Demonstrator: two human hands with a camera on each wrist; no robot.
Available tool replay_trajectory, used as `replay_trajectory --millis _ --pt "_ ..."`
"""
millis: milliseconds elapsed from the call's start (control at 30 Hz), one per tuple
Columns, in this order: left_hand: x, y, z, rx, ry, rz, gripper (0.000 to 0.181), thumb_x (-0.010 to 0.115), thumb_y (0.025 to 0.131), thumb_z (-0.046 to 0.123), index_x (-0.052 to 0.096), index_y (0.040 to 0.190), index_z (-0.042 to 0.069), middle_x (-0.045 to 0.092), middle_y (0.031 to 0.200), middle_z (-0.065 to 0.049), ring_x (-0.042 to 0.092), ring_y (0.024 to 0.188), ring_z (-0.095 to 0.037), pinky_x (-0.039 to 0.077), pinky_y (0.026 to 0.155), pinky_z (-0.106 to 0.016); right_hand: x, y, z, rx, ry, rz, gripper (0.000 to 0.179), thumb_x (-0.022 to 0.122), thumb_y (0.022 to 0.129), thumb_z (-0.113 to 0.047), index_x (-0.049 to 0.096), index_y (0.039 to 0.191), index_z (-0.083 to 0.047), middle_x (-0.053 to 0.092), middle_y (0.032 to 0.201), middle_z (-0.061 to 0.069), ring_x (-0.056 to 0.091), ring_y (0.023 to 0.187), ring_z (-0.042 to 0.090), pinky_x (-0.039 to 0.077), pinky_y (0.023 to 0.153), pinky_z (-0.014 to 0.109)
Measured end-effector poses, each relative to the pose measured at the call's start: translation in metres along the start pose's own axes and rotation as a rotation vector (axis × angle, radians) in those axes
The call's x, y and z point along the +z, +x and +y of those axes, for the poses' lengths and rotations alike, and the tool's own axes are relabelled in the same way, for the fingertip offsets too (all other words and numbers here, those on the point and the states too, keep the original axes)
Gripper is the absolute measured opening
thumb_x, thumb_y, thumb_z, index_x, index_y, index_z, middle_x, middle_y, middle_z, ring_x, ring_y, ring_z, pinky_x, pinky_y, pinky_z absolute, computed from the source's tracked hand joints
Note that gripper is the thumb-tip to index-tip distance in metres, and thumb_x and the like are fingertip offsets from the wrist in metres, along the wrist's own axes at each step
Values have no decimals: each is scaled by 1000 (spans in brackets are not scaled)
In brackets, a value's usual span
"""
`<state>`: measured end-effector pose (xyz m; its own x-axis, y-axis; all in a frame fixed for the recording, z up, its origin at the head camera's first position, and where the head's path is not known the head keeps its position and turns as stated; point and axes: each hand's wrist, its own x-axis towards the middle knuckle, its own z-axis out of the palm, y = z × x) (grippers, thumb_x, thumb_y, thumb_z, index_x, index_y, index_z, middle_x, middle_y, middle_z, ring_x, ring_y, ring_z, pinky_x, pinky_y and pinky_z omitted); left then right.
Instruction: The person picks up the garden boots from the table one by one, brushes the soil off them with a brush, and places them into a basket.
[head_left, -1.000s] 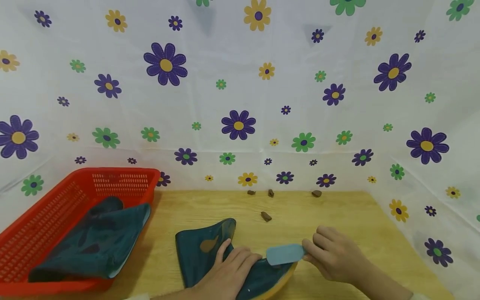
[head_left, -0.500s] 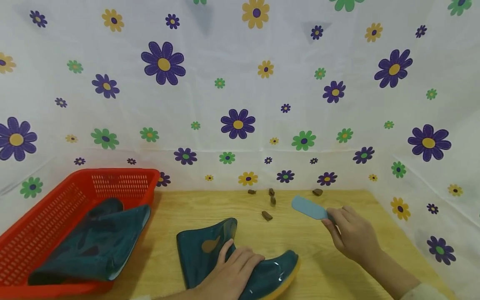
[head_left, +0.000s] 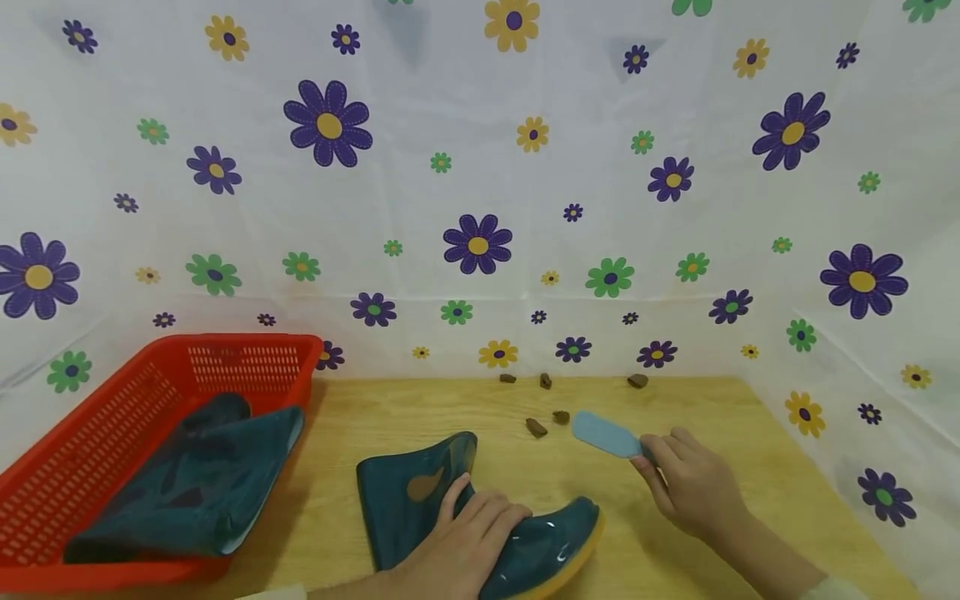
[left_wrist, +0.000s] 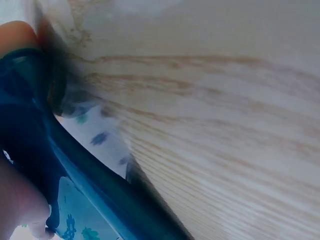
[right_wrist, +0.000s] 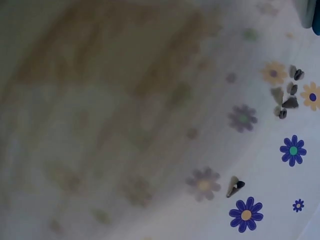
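Note:
A glossy dark teal rain boot (head_left: pixel 540 550) with a yellow sole lies on the table in the head view, its toe pointing right. My left hand (head_left: pixel 468 537) grips it around the ankle; fingers also show at the edges of the boot (left_wrist: pixel 30 115) in the left wrist view. To the right, above the table, my right hand (head_left: pixel 693 479) holds a small flat light-blue scraper (head_left: pixel 606 435) by its handle. The scraper's blade points left, its tip close to a brown clump (head_left: pixel 561 417). Another brown clump (head_left: pixel 536 427) lies just left of that one.
At the left stands a red plastic basket (head_left: pixel 247 340) with a second teal boot (head_left: pixel 187 492) in it. Several more brown clumps, such as one dark clump (head_left: pixel 637 381), lie along the table's back edge. A flower-printed white sheet (head_left: pixel 420 200) hangs behind the wooden table (head_left: pixel 330 433).
My right hand has lifted the scraper from the boot's toe and moved it up and right, then slightly down. One more brown clump has landed on the table. My left hand has stayed on the boot.

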<state>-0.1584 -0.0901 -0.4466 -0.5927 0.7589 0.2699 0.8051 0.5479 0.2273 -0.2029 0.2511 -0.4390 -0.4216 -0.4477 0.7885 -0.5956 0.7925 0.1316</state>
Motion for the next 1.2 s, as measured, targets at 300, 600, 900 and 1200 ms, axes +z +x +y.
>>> replay_trajectory --millis 300,600,900,1200 --pt "-8 20 30 -53 268 -28 66 38 96 71 53 128 16 57 111 3 54 100 -13 41 103 -57 18 -9 -6 -108 11 -84 50 29 110 -41 62 90 -10 52 67 -7 34 61 5 32 50 15" --pt "-1 37 42 71 405 58 45 39 104 54 59 112 14 59 93 5 51 80 -8 41 90 -39 23 -9 -5 -176 12 -119 49 29 110 -39 62 89 -10 48 68 -6 33 62 6 29 51 14" --pt "-13 34 40 98 268 5 61 40 98 67 57 119 12 61 103 5 50 86 -6 37 89 -41 18 -8 2 -120 -34 -216 52 22 110 -42 60 92 -10 45 69 -6 33 63 6 29 52 16" --pt "-36 33 40 31 127 -119 71 46 96 67 51 132 6 59 117 -1 53 99 -7 36 92 -44 19 -12 3 -106 -38 -238 54 22 110 -42 60 92 -10 47 68 -6 34 63 6 31 51 16"
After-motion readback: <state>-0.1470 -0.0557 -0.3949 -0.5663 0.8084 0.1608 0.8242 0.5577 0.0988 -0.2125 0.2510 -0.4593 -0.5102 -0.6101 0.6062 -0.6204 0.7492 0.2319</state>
